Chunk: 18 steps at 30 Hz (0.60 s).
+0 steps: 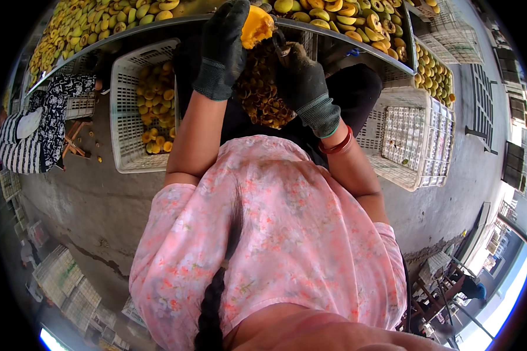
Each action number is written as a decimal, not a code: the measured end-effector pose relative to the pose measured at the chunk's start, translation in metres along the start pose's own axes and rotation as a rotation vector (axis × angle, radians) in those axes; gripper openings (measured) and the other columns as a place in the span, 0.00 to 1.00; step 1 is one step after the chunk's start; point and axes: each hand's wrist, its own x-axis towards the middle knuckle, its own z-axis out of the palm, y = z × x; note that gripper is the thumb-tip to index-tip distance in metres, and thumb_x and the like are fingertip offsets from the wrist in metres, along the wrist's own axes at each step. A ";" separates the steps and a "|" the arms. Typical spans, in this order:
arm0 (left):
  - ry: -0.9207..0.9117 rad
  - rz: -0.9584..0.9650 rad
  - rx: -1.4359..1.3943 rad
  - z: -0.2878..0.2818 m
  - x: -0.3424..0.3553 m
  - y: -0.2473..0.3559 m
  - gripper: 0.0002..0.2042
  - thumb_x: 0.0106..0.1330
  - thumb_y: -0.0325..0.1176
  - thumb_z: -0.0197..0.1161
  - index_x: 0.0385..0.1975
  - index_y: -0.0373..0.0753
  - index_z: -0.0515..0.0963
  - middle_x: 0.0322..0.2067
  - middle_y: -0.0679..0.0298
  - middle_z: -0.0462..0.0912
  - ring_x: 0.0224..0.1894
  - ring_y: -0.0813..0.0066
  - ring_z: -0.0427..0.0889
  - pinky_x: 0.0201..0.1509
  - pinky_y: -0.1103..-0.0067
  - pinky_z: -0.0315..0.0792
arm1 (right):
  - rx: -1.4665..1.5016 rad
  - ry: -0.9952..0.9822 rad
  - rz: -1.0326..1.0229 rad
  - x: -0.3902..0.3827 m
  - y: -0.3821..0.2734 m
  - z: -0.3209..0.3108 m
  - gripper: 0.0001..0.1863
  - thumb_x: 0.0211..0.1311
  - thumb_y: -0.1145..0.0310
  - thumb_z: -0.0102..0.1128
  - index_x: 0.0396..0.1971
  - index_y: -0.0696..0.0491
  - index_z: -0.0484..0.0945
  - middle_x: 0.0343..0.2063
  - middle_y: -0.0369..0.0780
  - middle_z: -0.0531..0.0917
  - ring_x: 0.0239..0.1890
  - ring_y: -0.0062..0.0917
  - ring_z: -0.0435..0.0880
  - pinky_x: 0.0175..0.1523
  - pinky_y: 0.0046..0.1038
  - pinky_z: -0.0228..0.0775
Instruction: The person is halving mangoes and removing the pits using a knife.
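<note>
My left hand (221,55), in a dark glove, is closed on an orange-fleshed fruit piece (256,28) at the edge of a metal trough. Close on its right, my gloved right hand (305,82) is closed round a small curved metal tool (281,50). The tool's tip is beside the fruit; whether they touch I cannot tell. Below and between my hands lies a heap of orange-brown fruit scraps (264,99). Yellow-green fruit halves (345,17) fill the trough beyond my hands.
A white plastic crate (123,117) with orange fruit halves (156,99) stands left. Another white crate (433,140) lies right, near a crate of yellow fruit (433,73). The trough's metal rim (345,41) runs in front. A person (35,131) sits at far left.
</note>
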 end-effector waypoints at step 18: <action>-0.147 -0.172 -0.392 0.012 0.002 -0.023 0.18 0.68 0.42 0.46 0.42 0.31 0.71 0.34 0.54 0.78 0.36 0.67 0.78 0.42 0.76 0.73 | 0.239 -0.263 0.186 -0.001 0.023 -0.003 0.08 0.56 0.71 0.54 0.35 0.57 0.71 0.26 0.44 0.76 0.27 0.36 0.78 0.30 0.29 0.70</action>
